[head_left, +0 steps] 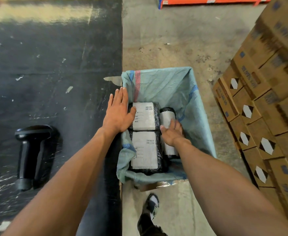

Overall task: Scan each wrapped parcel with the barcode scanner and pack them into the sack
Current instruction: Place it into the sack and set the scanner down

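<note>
A pale green woven sack (pixel 174 86) stands open beside the black table (pixel 54 65), lined inside a carton. Three black-wrapped parcels with white labels lie in it: a far flat one (pixel 145 116), a near flat one (pixel 145 150), and a narrow one (pixel 168 116) on its side at the right. My left hand (pixel 118 113) is flat with straight fingers over the sack's left rim, thumb touching the far parcel. My right hand (pixel 171 133) lies on the narrow parcel, fingers loosely bent over it. The black barcode scanner (pixel 31 154) lies on the table, left of my left forearm.
Stacked brown cartons (pixel 267 108) fill the right side on the concrete floor (pixel 174 40). An orange rack beam (pixel 208 0) runs along the top. My shoe (pixel 151 206) stands on the floor just below the sack. Bits of paper scrap dot the table.
</note>
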Available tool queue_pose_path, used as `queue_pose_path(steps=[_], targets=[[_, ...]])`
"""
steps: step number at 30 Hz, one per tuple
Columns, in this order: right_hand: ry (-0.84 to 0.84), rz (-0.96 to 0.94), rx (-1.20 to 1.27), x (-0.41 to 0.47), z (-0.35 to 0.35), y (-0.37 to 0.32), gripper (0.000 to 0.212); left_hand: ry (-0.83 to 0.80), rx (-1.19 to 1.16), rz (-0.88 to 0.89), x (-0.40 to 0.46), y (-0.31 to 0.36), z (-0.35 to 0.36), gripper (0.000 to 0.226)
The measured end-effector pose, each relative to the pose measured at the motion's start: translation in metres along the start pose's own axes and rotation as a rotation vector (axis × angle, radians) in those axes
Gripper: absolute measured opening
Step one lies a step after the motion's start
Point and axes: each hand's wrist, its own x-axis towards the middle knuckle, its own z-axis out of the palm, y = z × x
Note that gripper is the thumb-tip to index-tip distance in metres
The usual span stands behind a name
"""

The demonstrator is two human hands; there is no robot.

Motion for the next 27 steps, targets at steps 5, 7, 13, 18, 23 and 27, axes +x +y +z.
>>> queue_pose_path(steps=[5,7,13,18,23,27], targets=[[0.173,-0.119,-0.080,-0.047,-0.008,-0.022,0.074,-0.034,-0.128,-0.026,-0.007,0.006,-0.017,0.083],[0.234,-0.138,-0.085,-0.064,-0.013,-0.032,0.074,-0.074,-0.217,-0.031,-0.012,0.003,-0.027,0.084],[0.404,-0.259,-0.075,-0.120,-0.031,-0.075,0.071,-0.086,-0.139,0.041,-0.040,-0.027,-0.081,0.059],[0.454,-0.336,-0.071,-0.165,-0.024,-0.141,0.066,0.045,0.018,0.068,-0.061,-0.079,-0.137,0.053],[0.471,-0.412,-0.074,-0.196,0.010,-0.210,0.068,0.122,0.091,0.023,-0.094,-0.154,-0.176,0.046],[0.439,-0.479,-0.089,-0.214,0.048,-0.255,0.070,0.132,0.076,-0.068,-0.125,-0.215,-0.182,0.045]])
